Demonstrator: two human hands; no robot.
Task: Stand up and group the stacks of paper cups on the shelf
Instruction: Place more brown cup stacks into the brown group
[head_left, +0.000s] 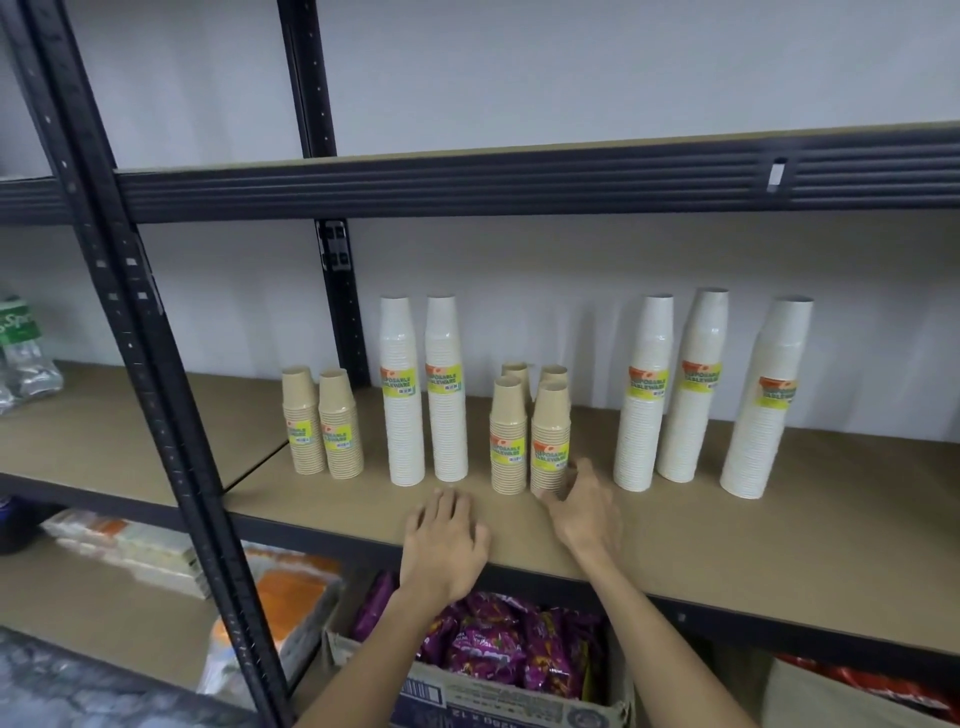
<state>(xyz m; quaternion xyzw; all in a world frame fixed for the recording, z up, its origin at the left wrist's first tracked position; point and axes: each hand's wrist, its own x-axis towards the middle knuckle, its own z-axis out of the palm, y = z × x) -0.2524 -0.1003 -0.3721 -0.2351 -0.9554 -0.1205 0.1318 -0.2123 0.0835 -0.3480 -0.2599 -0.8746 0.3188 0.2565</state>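
All the cup stacks stand upright on the brown shelf (675, 525). Two short tan stacks (322, 423) are at the left, then two tall white stacks (423, 395). In the middle stands a cluster of several short tan stacks (530, 436). Three tall white stacks (691, 395) are at the right. My left hand (444, 540) lies flat on the shelf front, fingers straight, holding nothing. My right hand (584, 506) is open just in front of the front right tan stack (550, 441), its fingertips at the stack's base.
A black upright post (156, 364) crosses the left foreground. The upper shelf beam (519, 182) runs overhead. Below are a cardboard box (498, 696) of purple snack bags and orange packages (291, 587). Bottled water (23, 353) sits at far left.
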